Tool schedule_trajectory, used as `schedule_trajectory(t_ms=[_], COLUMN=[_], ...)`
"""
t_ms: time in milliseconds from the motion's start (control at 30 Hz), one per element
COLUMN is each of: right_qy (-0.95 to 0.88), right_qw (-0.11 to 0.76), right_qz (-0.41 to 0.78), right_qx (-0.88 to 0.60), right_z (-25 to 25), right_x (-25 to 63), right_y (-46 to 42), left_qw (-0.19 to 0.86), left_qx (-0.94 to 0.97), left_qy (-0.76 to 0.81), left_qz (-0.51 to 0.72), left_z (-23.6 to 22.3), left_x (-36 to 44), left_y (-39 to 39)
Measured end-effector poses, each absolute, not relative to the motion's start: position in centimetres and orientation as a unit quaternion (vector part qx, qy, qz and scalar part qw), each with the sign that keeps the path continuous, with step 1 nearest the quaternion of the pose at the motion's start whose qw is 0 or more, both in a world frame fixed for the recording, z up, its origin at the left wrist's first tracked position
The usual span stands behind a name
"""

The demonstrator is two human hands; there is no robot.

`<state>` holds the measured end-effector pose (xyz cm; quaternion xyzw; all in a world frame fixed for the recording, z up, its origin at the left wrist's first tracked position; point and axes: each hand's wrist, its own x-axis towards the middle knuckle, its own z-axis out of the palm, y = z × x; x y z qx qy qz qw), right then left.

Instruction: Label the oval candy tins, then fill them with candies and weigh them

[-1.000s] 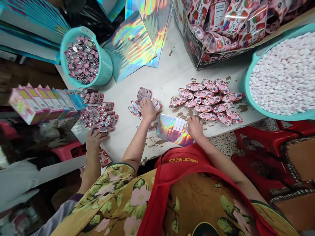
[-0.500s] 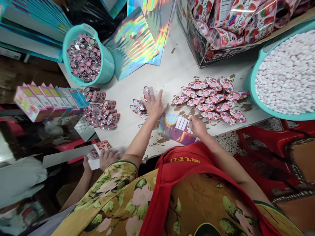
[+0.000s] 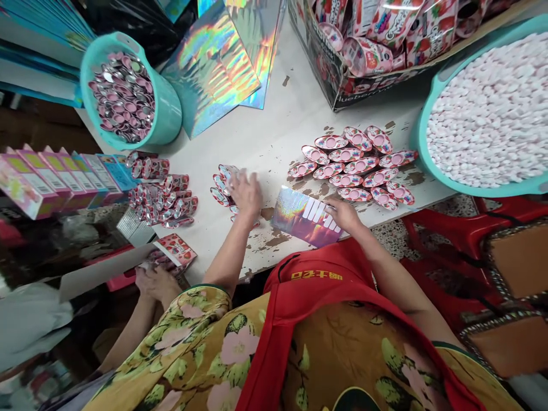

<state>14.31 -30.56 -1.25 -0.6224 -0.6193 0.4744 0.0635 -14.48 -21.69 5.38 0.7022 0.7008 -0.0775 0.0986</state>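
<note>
While the right hand (image 3: 343,216) is bending its fingers over the shiny sheet (image 3: 290,215), probably steadying it, though no pinch is showing clearly, the left hand (image 3: 246,195), half-open and blurred, is covering small packets (image 3: 220,196), any grip hidden. The shiny sheet is lying between the hands, touching the right; grouped packets (image 3: 360,165) are sitting beyond.

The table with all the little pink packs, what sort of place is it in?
Probably a packing workshop: clusters of pink-and-red packs on the table, a bucket full of pink-and-silver pieces, and a tub heaped with whitish ones.
</note>
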Motion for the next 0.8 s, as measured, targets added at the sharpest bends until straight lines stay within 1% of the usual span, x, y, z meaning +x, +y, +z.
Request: schedule_trajectory(t_ms=[100, 167, 233, 367, 433, 500, 567, 700, 800], right_qy=[-0.629, -0.652, -0.677, -0.694, -0.687, -0.674, -0.656, -0.632, -0.631], right_qw=[0.104, 0.108, 0.078, -0.032, -0.066, -0.078, -0.078, -0.055, -0.042], right_qz=[0.488, 0.482, 0.452, 0.366, 0.348, 0.362, 0.388, 0.399, 0.403], right_qx=[-0.595, -0.575, -0.576, -0.62, -0.635, -0.639, -0.643, -0.662, -0.661], right_z=[-1.0, 0.0, 1.6, 4.9, 5.4, 4.9, 3.8, 1.8, 1.4], right_x=[14.8, 15.1, 15.4, 15.2, 14.6, 13.8, 13.1, 12.4, 12.4], right_y=[-30.5, -30.4, -30.3, -30.3, -30.3, -30.2, -30.0, -30.0, -30.0], left_qw=[0.199, 0.232, 0.254, 0.312, 0.34, 0.361, 0.342, 0.227, 0.22], left_qx=[0.813, 0.845, 0.843, 0.835, 0.833, 0.828, 0.831, 0.869, 0.897], left_qy=[0.541, 0.472, 0.461, 0.444, 0.427, 0.421, 0.433, 0.437, 0.382], left_qz=[-0.08, -0.095, -0.111, -0.096, -0.086, -0.082, -0.073, -0.04, -0.034], left_z=[5.6, 5.3, 4.8, 3.6, 3.0, 2.4, 1.9, 1.1, 0.3], left_x=[-10.3, -8.4, -7.6, -7.4, -6.8, -5.9, -5.2, -5.6, -6.5], left_y=[-23.6, -24.3, -24.3, -23.7, -23.8, -24.2, -24.9, -26.3, -27.2])
